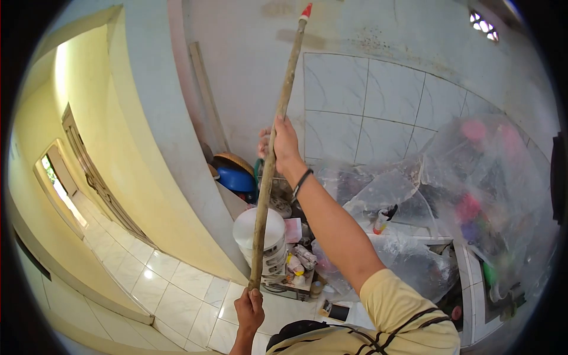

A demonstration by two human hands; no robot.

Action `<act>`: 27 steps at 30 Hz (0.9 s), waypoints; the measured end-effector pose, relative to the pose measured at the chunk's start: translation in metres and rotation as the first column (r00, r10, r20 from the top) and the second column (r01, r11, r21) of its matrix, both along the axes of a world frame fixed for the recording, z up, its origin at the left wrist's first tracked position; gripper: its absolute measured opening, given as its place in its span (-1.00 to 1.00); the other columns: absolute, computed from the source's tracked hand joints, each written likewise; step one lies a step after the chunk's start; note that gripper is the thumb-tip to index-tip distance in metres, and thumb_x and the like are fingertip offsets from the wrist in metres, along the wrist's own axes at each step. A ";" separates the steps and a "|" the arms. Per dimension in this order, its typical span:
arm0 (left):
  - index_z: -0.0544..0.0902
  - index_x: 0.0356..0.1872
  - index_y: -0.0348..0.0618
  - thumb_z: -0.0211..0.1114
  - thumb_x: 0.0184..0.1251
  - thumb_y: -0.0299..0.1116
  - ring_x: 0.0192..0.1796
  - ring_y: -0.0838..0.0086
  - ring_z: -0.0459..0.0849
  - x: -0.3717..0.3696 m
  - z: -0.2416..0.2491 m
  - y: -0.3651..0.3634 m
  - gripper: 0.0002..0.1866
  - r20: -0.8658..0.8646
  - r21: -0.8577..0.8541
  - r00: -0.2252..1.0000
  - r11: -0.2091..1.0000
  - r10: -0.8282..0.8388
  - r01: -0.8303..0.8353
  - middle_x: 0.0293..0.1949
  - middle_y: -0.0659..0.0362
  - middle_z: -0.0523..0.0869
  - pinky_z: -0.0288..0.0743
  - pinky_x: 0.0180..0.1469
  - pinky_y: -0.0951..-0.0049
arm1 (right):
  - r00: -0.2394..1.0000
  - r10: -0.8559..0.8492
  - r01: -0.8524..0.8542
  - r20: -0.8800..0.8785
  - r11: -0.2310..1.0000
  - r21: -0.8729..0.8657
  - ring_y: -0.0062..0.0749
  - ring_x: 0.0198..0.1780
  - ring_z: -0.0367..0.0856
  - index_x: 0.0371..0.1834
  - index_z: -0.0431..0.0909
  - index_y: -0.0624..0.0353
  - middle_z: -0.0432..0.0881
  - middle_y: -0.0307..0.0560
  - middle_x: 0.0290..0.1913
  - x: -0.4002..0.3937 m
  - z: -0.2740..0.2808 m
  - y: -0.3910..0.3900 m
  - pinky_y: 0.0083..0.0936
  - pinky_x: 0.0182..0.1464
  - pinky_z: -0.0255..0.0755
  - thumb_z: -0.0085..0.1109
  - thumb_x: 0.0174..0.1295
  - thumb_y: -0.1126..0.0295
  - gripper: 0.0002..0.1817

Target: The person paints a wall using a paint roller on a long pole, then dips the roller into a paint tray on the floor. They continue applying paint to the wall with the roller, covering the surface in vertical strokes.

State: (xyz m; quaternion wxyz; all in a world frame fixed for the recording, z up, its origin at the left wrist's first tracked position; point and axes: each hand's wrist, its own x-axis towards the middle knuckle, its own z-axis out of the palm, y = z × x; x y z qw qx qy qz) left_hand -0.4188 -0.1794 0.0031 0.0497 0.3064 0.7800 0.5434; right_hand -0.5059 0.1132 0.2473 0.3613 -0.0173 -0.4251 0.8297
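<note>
A long wooden pole point(267, 183) slants up in front of me, its far end near the wall at the top of the view. On that end sits a small red tip point(306, 12) with a whitish band; what it is I cannot make out. My right hand point(285, 145) grips the pole around its middle, the arm stretched out and a dark band on the wrist. Lower down, my left hand point(249, 309) is closed around the pole's bottom end. Behind the pole stands a white bucket point(242, 228), partly hidden by it.
Clear plastic sheeting point(402, 195) drapes over a tiled counter on the right. A blue basin point(236, 178) and a woven basket point(234, 160) stand beside the wall corner. A wooden plank point(208, 97) leans there. Left of the corner, a tiled floor point(171, 296) runs into a hallway.
</note>
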 end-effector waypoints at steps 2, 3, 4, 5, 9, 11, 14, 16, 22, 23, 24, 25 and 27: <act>0.49 -0.51 -0.30 -0.05 0.43 -0.19 -0.67 0.32 0.51 -0.005 0.027 -0.003 -0.60 -0.020 -0.025 0.999 0.999 0.028 -0.029 -0.72 0.10 0.50 0.34 -0.57 0.36 | 0.999 -0.045 0.045 0.016 0.999 -0.002 -0.47 -0.74 0.29 0.03 0.19 -0.19 0.33 -0.17 -0.50 -0.024 0.004 0.007 -0.50 -0.74 0.23 -0.26 0.42 0.12 -0.80; 0.49 -0.51 -0.30 -0.05 0.44 -0.19 -0.67 0.31 0.52 -0.009 0.038 -0.002 -0.59 -0.007 -0.039 1.000 0.999 0.021 -0.021 -0.72 0.09 0.51 0.34 -0.57 0.35 | 0.997 -0.062 0.063 0.046 0.998 -0.006 -0.48 -0.74 0.26 0.03 0.19 -0.20 0.32 -0.18 -0.51 -0.034 0.004 0.012 -0.50 -0.74 0.22 -0.26 0.42 0.13 -0.81; 0.49 -0.51 -0.30 -0.06 0.44 -0.19 -0.66 0.29 0.53 -0.013 0.048 -0.002 -0.59 0.005 -0.054 1.000 0.998 0.014 -0.013 -0.72 0.09 0.51 0.35 -0.56 0.34 | 0.994 -0.079 0.080 0.075 0.997 -0.010 -0.49 -0.75 0.22 0.03 0.19 -0.22 0.31 -0.19 -0.52 -0.043 0.004 0.016 -0.50 -0.74 0.21 -0.26 0.42 0.15 -0.82; 0.50 -0.51 -0.31 -0.06 0.45 -0.18 -0.66 0.28 0.54 -0.015 0.055 -0.005 -0.58 0.011 -0.066 1.000 0.998 0.006 -0.005 -0.72 0.08 0.52 0.36 -0.56 0.33 | 0.991 -0.097 0.098 0.097 0.995 -0.011 -0.50 -0.75 0.19 0.03 0.19 -0.23 0.29 -0.20 -0.54 -0.051 0.003 0.019 -0.50 -0.74 0.20 -0.26 0.41 0.17 -0.82; 0.52 -0.51 -0.32 -0.04 0.45 -0.15 -0.63 0.27 0.58 -0.032 0.063 -0.031 -0.55 0.038 -0.102 0.999 0.995 -0.006 0.010 -0.70 0.05 0.54 0.39 -0.53 0.32 | 0.974 -0.140 0.144 0.176 0.990 -0.008 -0.51 -0.75 0.18 0.05 0.19 -0.24 0.26 -0.22 -0.58 -0.085 -0.027 0.011 -0.50 -0.73 0.20 -0.24 0.41 0.23 -0.80; 0.51 -0.55 -0.32 -0.07 0.45 -0.07 -0.66 0.39 0.48 -0.040 0.057 -0.042 -0.49 0.081 -0.103 0.997 0.995 0.005 0.004 -0.74 0.10 0.49 0.33 -0.55 0.38 | 0.962 -0.171 0.176 0.212 0.984 -0.005 -0.51 -0.74 0.19 0.06 0.19 -0.22 0.25 -0.23 -0.60 -0.099 -0.053 0.003 -0.50 -0.73 0.19 -0.22 0.40 0.25 -0.79; 0.53 -0.55 -0.34 -0.08 0.45 -0.01 -0.66 0.38 0.49 -0.056 0.037 -0.054 -0.44 0.036 -0.129 0.999 0.992 0.008 -0.003 -0.75 0.08 0.49 0.33 -0.54 0.37 | 0.925 -0.246 0.253 0.290 0.967 0.015 -0.51 -0.72 0.19 -0.01 0.25 -0.15 0.25 -0.20 -0.60 -0.119 -0.088 -0.004 -0.51 -0.73 0.17 -0.21 0.40 0.26 -0.85; 0.54 -0.55 -0.34 -0.08 0.44 -0.01 -0.65 0.36 0.51 -0.065 0.032 -0.060 -0.43 0.027 -0.147 1.000 0.989 -0.002 0.006 -0.74 0.06 0.50 0.35 -0.53 0.35 | 0.923 -0.231 0.245 0.308 0.969 -0.009 -0.51 -0.72 0.20 -0.03 0.26 -0.14 0.26 -0.20 -0.59 -0.135 -0.112 -0.002 -0.51 -0.74 0.17 -0.20 0.39 0.25 -0.86; 0.58 -0.47 -0.40 -0.06 0.44 -0.03 -0.40 -0.03 0.66 -0.067 0.025 -0.073 -0.44 0.198 -0.266 0.980 0.963 0.012 0.042 -0.54 -0.14 0.64 0.49 -0.32 0.15 | 0.887 -0.211 0.259 0.410 0.964 -0.063 -0.48 -0.76 0.19 -0.13 0.24 -0.09 0.22 -0.21 -0.66 -0.149 -0.172 -0.005 -0.48 -0.75 0.18 -0.17 0.39 0.27 -0.92; 0.58 -0.47 -0.40 -0.06 0.44 -0.03 -0.40 -0.03 0.66 -0.064 0.023 -0.074 -0.44 0.218 -0.272 0.976 0.961 0.017 0.044 -0.54 -0.14 0.64 0.49 -0.32 0.15 | 0.877 -0.205 0.262 0.435 0.962 -0.077 -0.47 -0.75 0.19 -0.15 0.24 -0.09 0.23 -0.21 -0.66 -0.148 -0.182 -0.006 -0.48 -0.75 0.18 -0.16 0.39 0.26 -0.93; 0.58 -0.47 -0.40 -0.06 0.44 -0.03 -0.40 -0.02 0.66 -0.062 0.022 -0.073 -0.44 0.232 -0.274 0.972 0.961 0.022 0.044 -0.54 -0.14 0.64 0.49 -0.31 0.15 | 0.869 -0.198 0.264 0.453 0.960 -0.087 -0.47 -0.75 0.19 -0.17 0.24 -0.09 0.23 -0.21 -0.66 -0.148 -0.190 -0.005 -0.49 -0.75 0.18 -0.16 0.39 0.25 -0.93; 0.58 -0.48 -0.39 -0.06 0.43 -0.04 -0.40 -0.04 0.65 -0.061 0.021 -0.073 -0.45 0.238 -0.284 0.971 0.958 0.029 0.041 -0.54 -0.14 0.64 0.49 -0.31 0.13 | 0.886 -0.160 0.241 0.435 0.961 -0.137 -0.46 -0.75 0.20 -0.17 0.25 -0.09 0.24 -0.21 -0.66 -0.148 -0.198 -0.005 -0.47 -0.75 0.18 -0.16 0.39 0.23 -0.92; 0.57 -0.51 -0.37 -0.07 0.43 -0.01 -0.50 0.11 0.63 -0.059 0.012 -0.074 -0.43 0.198 -0.295 0.980 0.955 0.027 0.033 -0.62 -0.07 0.61 0.46 -0.39 0.22 | 0.865 -0.142 0.227 0.480 0.966 -0.123 -0.45 -0.75 0.20 -0.15 0.24 -0.10 0.25 -0.20 -0.65 -0.148 -0.214 -0.007 -0.45 -0.74 0.19 -0.15 0.39 0.22 -0.90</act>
